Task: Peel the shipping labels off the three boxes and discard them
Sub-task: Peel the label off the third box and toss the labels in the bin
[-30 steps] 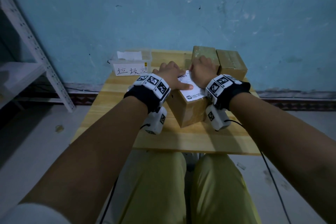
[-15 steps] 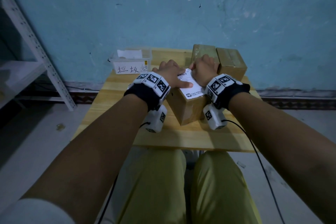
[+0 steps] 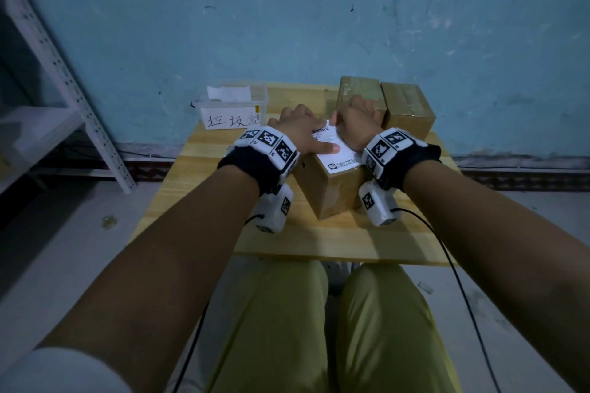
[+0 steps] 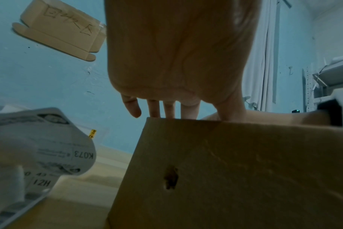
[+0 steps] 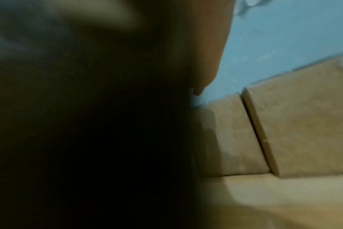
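- Three cardboard boxes sit on the wooden counter [image 3: 335, 239]: the front box [image 3: 335, 188] is right between the wrists, and the two back boxes [image 3: 405, 105] stand side by side against the blue wall [image 3: 319, 25].
- Front and centre, a white shipping label [image 3: 338, 155] lies on top of the front box, its near part flat on the cardboard.
- Left hand [image 3: 300, 131] rests on the left side of the box top, fingers fairly straight, thumb stretched out and pressing on the label.
- From the left wrist view, those fingers [image 4: 168, 108] reach down past the far top edge of the box.
- Right hand [image 3: 357, 128] is on the far right part of the label with its fingers curled over it; whether it is pinching an edge, I cannot tell.
- Right wrist view is mostly dark, showing only the two back boxes touching each other.
- Over at the back left of the counter stands a clear bin [image 3: 233, 112] with a handwritten sign on its front and white paper inside.
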